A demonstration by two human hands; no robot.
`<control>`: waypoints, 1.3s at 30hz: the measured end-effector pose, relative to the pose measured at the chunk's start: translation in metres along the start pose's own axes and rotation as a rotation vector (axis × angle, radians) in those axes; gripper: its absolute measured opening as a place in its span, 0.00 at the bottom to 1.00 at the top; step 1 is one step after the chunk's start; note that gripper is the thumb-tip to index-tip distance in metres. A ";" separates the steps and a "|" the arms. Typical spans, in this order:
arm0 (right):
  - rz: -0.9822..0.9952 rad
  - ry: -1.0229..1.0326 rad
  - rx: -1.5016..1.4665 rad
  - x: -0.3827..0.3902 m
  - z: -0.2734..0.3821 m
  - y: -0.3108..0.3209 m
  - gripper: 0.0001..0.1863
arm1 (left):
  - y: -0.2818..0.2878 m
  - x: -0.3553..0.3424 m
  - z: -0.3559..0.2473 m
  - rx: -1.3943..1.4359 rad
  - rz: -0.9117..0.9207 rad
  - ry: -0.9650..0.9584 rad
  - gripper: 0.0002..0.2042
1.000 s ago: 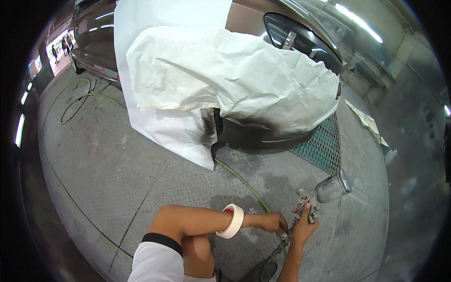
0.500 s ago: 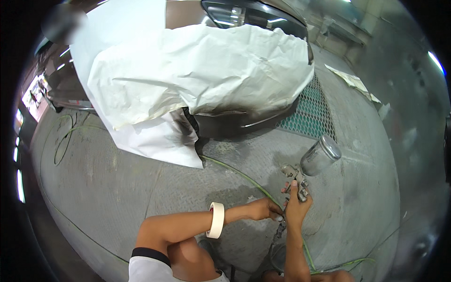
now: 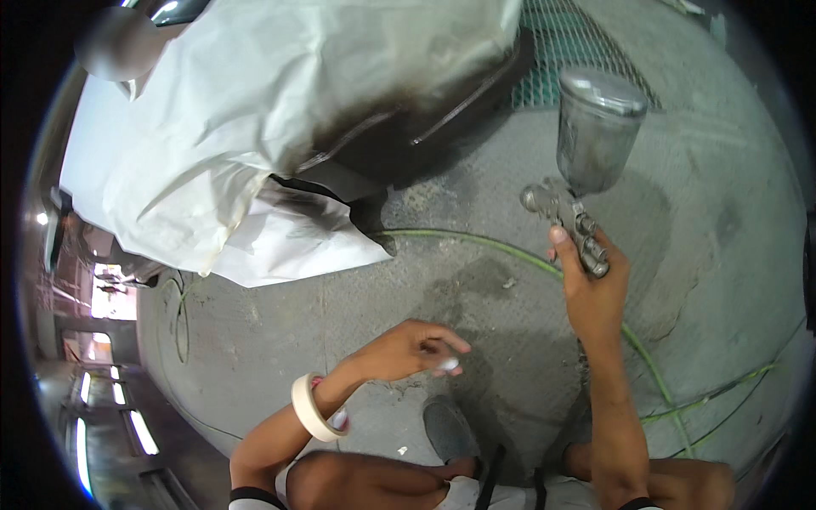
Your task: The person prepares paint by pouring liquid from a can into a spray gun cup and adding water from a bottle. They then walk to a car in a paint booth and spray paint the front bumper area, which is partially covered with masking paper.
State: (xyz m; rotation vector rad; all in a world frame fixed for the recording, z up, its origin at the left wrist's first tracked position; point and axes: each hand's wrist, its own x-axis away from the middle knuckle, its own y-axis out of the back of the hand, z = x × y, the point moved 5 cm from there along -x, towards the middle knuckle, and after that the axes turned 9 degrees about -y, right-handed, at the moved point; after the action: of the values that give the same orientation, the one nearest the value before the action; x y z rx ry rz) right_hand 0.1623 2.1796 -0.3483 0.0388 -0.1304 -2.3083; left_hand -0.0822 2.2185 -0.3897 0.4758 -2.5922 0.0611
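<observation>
My right hand (image 3: 597, 293) is wrapped round the body of a metal spray gun (image 3: 557, 204). A grey, cloudy paint cup (image 3: 597, 140) with a shiny lid sits on the gun, leaning slightly. To the left and lower, my left hand (image 3: 404, 350) has its fingers partly curled. A small white thing (image 3: 448, 364) shows by its thumb and fingertips, too blurred to name. A roll of cream masking tape (image 3: 303, 410) hangs round my left wrist. Past both hands is a dark car bumper (image 3: 433, 127), partly covered by white masking paper (image 3: 255, 93).
A green hose (image 3: 484, 244) crosses the concrete floor (image 3: 374, 297) and passes behind my right wrist. More hose (image 3: 722, 387) lies at the right. A metal floor grating (image 3: 569, 42) is beyond the cup. My shoe (image 3: 446, 429) and bent knees are close below.
The view has shifted nearer the bumper. My hands have moved apart: the right has lifted the spray gun up and right, and the left has come away from the hose near the right wrist.
</observation>
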 end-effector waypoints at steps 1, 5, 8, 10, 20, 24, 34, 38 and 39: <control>-0.021 -0.003 -0.028 -0.003 -0.007 -0.002 0.16 | 0.007 0.008 0.025 -0.004 -0.011 0.108 0.13; 0.044 -0.098 0.003 -0.018 -0.031 -0.003 0.16 | -0.010 0.035 0.123 0.059 -0.234 0.384 0.13; 0.096 -0.159 0.023 -0.030 -0.048 0.001 0.17 | -0.054 0.064 0.154 0.191 -0.201 0.482 0.14; 0.096 -0.164 0.013 -0.040 -0.059 0.000 0.18 | -0.080 0.087 0.183 0.250 -0.192 0.530 0.15; 0.051 -0.125 0.051 -0.077 -0.089 0.005 0.21 | -0.115 0.109 0.197 0.351 -0.073 0.716 0.15; 0.083 -0.125 0.076 -0.083 -0.092 0.006 0.23 | -0.119 0.102 0.195 0.337 -0.002 0.774 0.15; 0.335 0.012 -0.056 -0.036 -0.058 -0.037 0.26 | -0.110 0.109 0.217 0.177 0.030 0.694 0.15; 0.426 0.062 -0.197 -0.010 -0.041 -0.060 0.26 | -0.106 0.106 0.213 0.073 0.036 0.582 0.15; 0.445 0.058 -0.212 -0.008 -0.038 -0.064 0.26 | -0.106 0.108 0.215 0.063 0.050 0.597 0.16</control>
State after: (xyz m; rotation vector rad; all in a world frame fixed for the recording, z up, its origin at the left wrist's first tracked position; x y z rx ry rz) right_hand 0.1239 2.2252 -0.3925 -0.0291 0.1253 -1.8627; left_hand -0.2341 2.0562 -0.5299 0.3481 -2.0186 0.2613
